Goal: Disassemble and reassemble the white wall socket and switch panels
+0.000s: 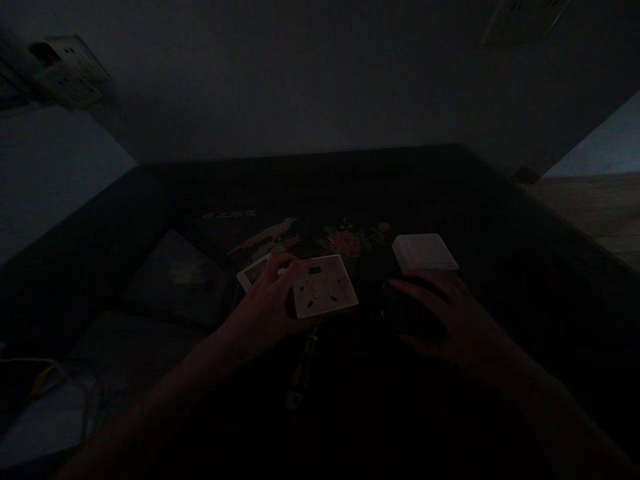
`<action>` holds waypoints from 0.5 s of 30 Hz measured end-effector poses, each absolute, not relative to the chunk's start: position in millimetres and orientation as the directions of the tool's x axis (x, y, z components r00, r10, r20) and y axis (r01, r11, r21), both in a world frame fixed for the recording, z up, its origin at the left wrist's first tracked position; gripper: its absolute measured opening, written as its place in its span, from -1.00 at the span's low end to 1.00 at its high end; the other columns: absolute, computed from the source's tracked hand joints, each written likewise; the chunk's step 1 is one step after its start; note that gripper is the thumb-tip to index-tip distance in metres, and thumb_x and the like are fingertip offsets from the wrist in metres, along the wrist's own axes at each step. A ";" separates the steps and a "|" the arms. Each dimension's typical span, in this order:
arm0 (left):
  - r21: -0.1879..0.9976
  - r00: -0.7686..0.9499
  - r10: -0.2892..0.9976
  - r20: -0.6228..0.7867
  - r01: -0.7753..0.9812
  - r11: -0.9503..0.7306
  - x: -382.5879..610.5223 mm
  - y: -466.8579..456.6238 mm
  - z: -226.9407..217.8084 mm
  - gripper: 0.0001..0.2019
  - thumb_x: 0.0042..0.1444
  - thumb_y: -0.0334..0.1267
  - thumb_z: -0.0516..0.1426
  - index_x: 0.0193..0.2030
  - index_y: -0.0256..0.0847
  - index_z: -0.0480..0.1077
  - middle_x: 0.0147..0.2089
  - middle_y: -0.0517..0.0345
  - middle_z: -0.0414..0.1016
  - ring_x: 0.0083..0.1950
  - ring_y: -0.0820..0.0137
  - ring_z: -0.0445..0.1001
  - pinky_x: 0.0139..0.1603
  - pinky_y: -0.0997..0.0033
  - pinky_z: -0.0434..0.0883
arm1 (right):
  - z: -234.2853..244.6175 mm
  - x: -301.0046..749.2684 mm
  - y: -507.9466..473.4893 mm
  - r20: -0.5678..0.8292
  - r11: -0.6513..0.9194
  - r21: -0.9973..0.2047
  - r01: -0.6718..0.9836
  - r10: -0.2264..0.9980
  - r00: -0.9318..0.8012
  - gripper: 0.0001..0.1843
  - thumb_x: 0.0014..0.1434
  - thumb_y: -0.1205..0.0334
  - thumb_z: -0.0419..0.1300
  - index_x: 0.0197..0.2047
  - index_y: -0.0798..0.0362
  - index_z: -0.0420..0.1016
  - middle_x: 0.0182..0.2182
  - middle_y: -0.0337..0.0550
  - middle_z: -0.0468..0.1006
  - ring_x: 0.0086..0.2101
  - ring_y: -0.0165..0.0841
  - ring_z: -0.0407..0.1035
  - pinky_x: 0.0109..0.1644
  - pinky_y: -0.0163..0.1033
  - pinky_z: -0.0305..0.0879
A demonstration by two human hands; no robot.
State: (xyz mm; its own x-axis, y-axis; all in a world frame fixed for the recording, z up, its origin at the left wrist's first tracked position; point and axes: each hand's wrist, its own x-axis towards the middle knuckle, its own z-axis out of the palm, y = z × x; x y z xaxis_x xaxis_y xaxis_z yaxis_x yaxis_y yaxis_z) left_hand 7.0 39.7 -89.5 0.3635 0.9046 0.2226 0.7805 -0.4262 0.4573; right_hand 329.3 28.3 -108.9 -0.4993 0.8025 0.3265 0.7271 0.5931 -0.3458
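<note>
The scene is very dark. My left hand [267,303] is closed on a white wall socket plate [324,287] with dark slots, held just above a black table [500,220]. A second white frame [250,272] peeks out behind the fingers. My right hand [445,313] curls over a dark boxy object [407,310] that I cannot make out. Just beyond it lies a white switch plate [425,252].
A screwdriver [303,367] lies near the table's front, below the socket. The tabletop carries a painted bird and flower pattern [345,241]. A flat dark pad [175,277] lies to the left. Cables [40,380] sit at lower left. Wall sockets [67,70] hang at upper left.
</note>
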 end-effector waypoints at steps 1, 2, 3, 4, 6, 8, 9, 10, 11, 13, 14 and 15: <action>0.447 0.367 0.906 0.210 0.788 -0.423 8.4 35.2 -88.5 -0.21 -0.09 -0.14 0.40 0.27 0.00 0.18 0.23 0.00 0.20 0.23 0.05 0.35 0.21 -0.02 0.44 | -103.1 331.7 28.1 0.370 0.597 -0.344 0.725 0.796 -0.480 -0.27 0.10 0.10 0.34 0.33 -0.26 0.27 0.17 -0.03 0.39 0.14 0.09 0.29 0.19 0.28 0.31; 0.445 0.370 0.909 0.194 0.792 -0.417 10.1 30.6 -88.0 -0.20 -0.10 -0.15 0.41 0.27 0.00 0.17 0.24 -0.01 0.19 0.21 0.06 0.36 0.19 0.00 0.45 | -97.9 332.9 27.4 0.407 0.603 -0.349 0.717 0.787 -0.463 -0.27 0.11 0.09 0.33 0.33 -0.27 0.26 0.18 -0.03 0.38 0.14 0.08 0.29 0.20 0.26 0.31; 0.452 0.375 0.911 0.172 0.792 -0.411 12.4 25.8 -88.2 -0.19 -0.11 -0.16 0.42 0.28 0.01 0.16 0.23 -0.01 0.19 0.20 0.06 0.37 0.18 0.01 0.46 | -93.4 333.0 26.1 0.431 0.602 -0.367 0.710 0.786 -0.443 -0.28 0.11 0.09 0.33 0.32 -0.27 0.25 0.19 -0.03 0.36 0.15 0.07 0.29 0.21 0.24 0.30; 0.466 0.387 0.910 0.148 0.785 -0.409 15.3 20.7 -89.0 -0.17 -0.12 -0.15 0.42 0.29 0.03 0.16 0.23 -0.01 0.18 0.19 0.06 0.38 0.16 0.02 0.48 | -90.1 332.1 24.4 0.443 0.595 -0.397 0.699 0.791 -0.422 -0.28 0.11 0.08 0.33 0.32 -0.27 0.24 0.19 -0.03 0.35 0.16 0.07 0.29 0.21 0.22 0.30; 0.510 0.426 0.899 0.100 0.754 -0.414 23.4 9.5 -92.2 -0.12 -0.13 -0.14 0.43 0.31 0.08 0.12 0.23 -0.01 0.18 0.18 0.05 0.38 0.14 0.03 0.50 | -87.2 328.0 20.5 0.440 0.570 -0.492 0.658 0.815 -0.377 -0.28 0.09 0.04 0.34 0.30 -0.26 0.25 0.19 -0.03 0.37 0.16 0.05 0.32 0.21 0.18 0.32; 0.550 0.489 0.871 0.051 0.714 -0.433 33.1 -1.6 -97.3 -0.08 -0.13 -0.12 0.44 0.34 0.12 0.08 0.25 -0.05 0.16 0.19 0.03 0.39 0.09 0.03 0.53 | -87.8 322.4 17.3 0.388 0.531 -0.620 0.578 0.848 -0.362 -0.29 0.09 -0.02 0.34 0.29 -0.24 0.27 0.18 -0.04 0.42 0.15 0.04 0.36 0.20 0.12 0.36; 0.564 0.517 0.856 0.021 0.701 -0.437 37.8 -6.6 -100.4 -0.07 -0.11 -0.11 0.43 0.36 0.12 0.05 0.28 -0.07 0.14 0.20 0.02 0.39 0.08 0.02 0.54 | -88.8 319.5 16.1 0.351 0.504 -0.690 0.519 0.861 -0.369 -0.31 0.10 -0.07 0.33 0.28 -0.23 0.28 0.17 -0.05 0.44 0.14 0.02 0.38 0.18 0.08 0.39; 0.571 0.539 0.842 -0.010 0.694 -0.438 42.0 -10.9 -103.5 -0.06 -0.10 -0.10 0.43 0.37 0.12 0.03 0.31 -0.10 0.12 0.21 0.00 0.39 0.08 0.00 0.54 | -89.8 316.6 15.3 0.312 0.468 -0.762 0.448 0.871 -0.379 -0.32 0.12 -0.11 0.31 0.28 -0.22 0.28 0.17 -0.06 0.46 0.14 -0.01 0.39 0.16 0.03 0.42; 0.570 0.549 0.835 -0.033 0.697 -0.436 45.5 -14.4 -106.6 -0.04 -0.10 -0.10 0.43 0.38 0.11 0.01 0.33 -0.12 0.09 0.22 -0.03 0.38 0.08 -0.03 0.54 | -90.6 313.9 14.6 0.271 0.420 -0.829 0.370 0.879 -0.392 -0.33 0.14 -0.16 0.28 0.27 -0.23 0.29 0.17 -0.07 0.48 0.13 -0.04 0.41 0.14 -0.01 0.44; 0.555 0.558 0.827 -0.065 0.709 -0.434 50.0 -18.9 -111.9 -0.01 -0.10 -0.08 0.43 0.39 0.10 -0.03 0.36 -0.17 0.06 0.24 -0.09 0.36 0.07 -0.09 0.54 | -91.7 308.6 13.5 0.192 0.300 -0.928 0.221 0.894 -0.405 -0.33 0.15 -0.23 0.24 0.27 -0.23 0.30 0.18 -0.09 0.49 0.13 -0.07 0.43 0.12 -0.04 0.46; 0.545 0.558 0.827 -0.071 0.716 -0.436 51.1 -20.0 -113.9 -0.01 -0.10 -0.08 0.43 0.39 0.08 -0.03 0.36 -0.19 0.06 0.25 -0.12 0.35 0.07 -0.10 0.54 | -92.0 306.2 12.8 0.156 0.237 -0.958 0.160 0.902 -0.403 -0.33 0.14 -0.26 0.24 0.26 -0.23 0.32 0.18 -0.10 0.50 0.13 -0.07 0.43 0.13 -0.03 0.46; 0.534 0.559 0.826 -0.073 0.721 -0.441 51.7 -20.5 -115.4 -0.01 -0.09 -0.08 0.42 0.39 0.05 -0.04 0.36 -0.21 0.06 0.26 -0.14 0.34 0.07 -0.12 0.54 | -92.5 304.0 11.9 0.118 0.175 -0.978 0.112 0.913 -0.390 -0.32 0.12 -0.28 0.25 0.25 -0.23 0.34 0.18 -0.10 0.50 0.14 -0.06 0.42 0.15 -0.01 0.44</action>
